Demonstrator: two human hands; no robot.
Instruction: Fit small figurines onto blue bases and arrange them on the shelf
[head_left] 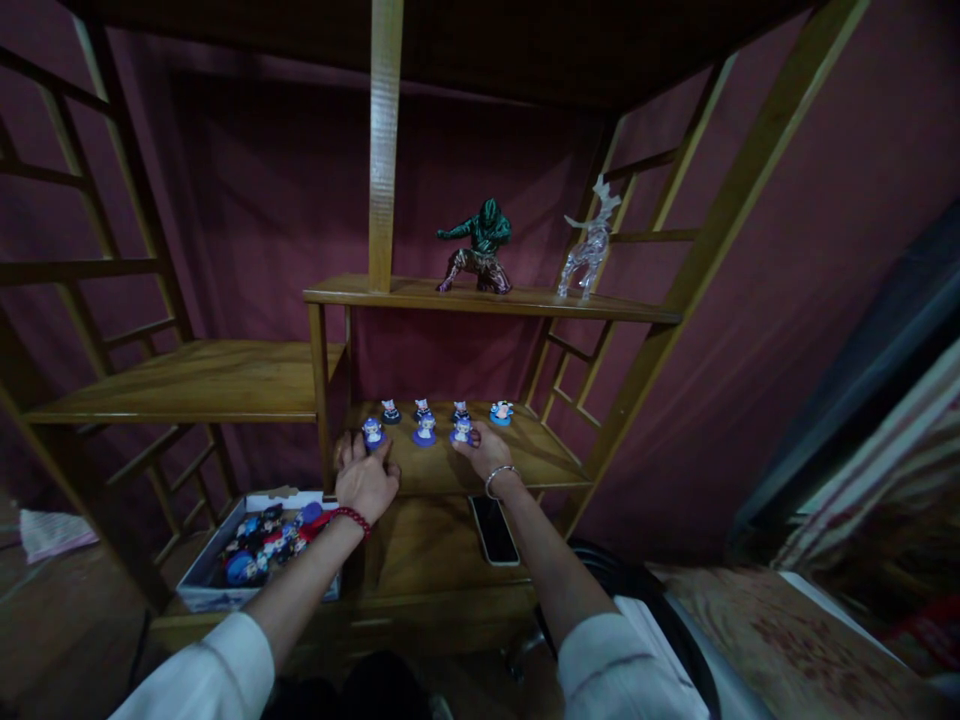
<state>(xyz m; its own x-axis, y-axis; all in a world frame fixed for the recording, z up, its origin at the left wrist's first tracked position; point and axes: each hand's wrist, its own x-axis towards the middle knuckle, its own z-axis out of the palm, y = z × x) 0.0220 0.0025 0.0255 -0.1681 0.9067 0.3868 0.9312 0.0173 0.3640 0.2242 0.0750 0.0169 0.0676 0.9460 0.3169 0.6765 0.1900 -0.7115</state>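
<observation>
Small figurines stand in two rows on the wooden shelf [517, 458]. My left hand [367, 478] has its fingers around the left purple-based figurine [373, 432] of the front row. At the right end of that row, my right hand [484, 450] grips another purple-based figurine [462, 432] between thumb and fingers. Between my hands a third purple figurine [424, 430] stands upright, untouched. Behind them are black-based figurines [421, 410] and, at the far right, a blue-based figurine [502, 412].
Lower left, a box [217, 592] holds many jumbled figurines. A phone [493, 530] lies on the lower board under my right forearm. Above, the upper shelf [409, 288] carries a dark crouching statue [484, 245] and a clear deer [589, 245]. A wooden post [384, 150] rises there.
</observation>
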